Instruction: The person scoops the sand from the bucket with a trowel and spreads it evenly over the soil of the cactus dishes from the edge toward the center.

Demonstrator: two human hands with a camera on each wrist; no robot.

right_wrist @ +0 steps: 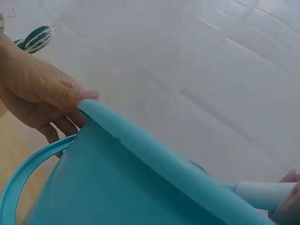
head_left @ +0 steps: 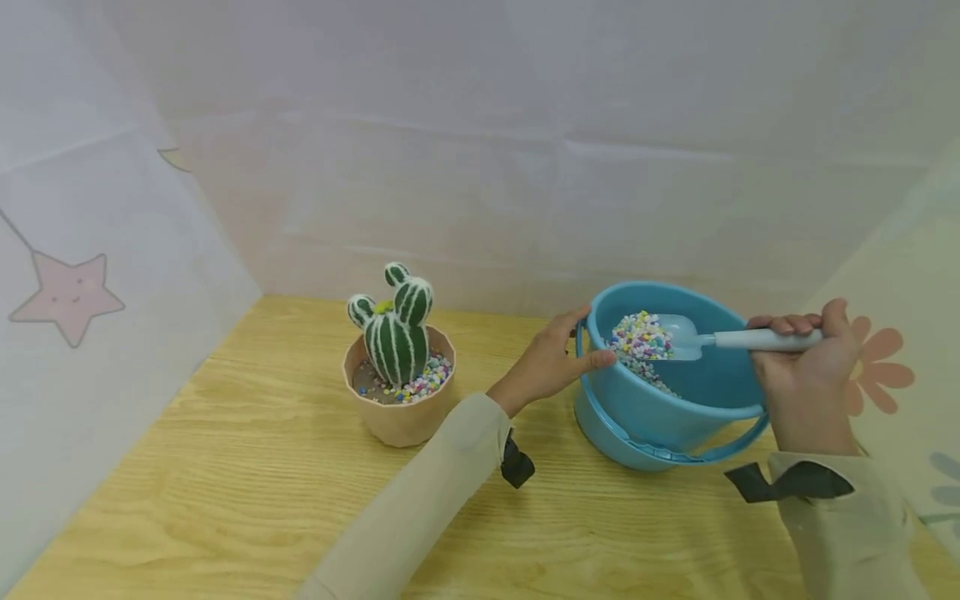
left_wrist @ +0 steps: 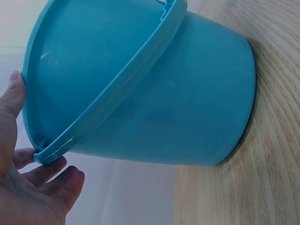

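A blue bucket [head_left: 675, 392] stands on the wooden table, its carrying handle [head_left: 738, 442] hanging down at the front. My left hand [head_left: 551, 358] grips the bucket at its left rim, thumb on the rim and fingers on the outside. Palm turned up, my right hand [head_left: 806, 367] holds the white handle of a small clear-bladed scoop [head_left: 686, 337]. Heaped on the scoop's blade are small multicoloured pebbles [head_left: 642, 335], over the bucket's opening. More pebbles lie inside the bucket below the blade. In the right wrist view, the bucket's rim hides most of the scoop.
Left of the bucket stands a peach pot [head_left: 401, 421] with a green-and-white cactus [head_left: 397, 346]. Coloured pebbles cover the right part of its surface, with grey-brown showing at the left. White sheets [head_left: 487, 208] with printed shapes enclose the table [head_left: 247, 467] behind and at both sides.
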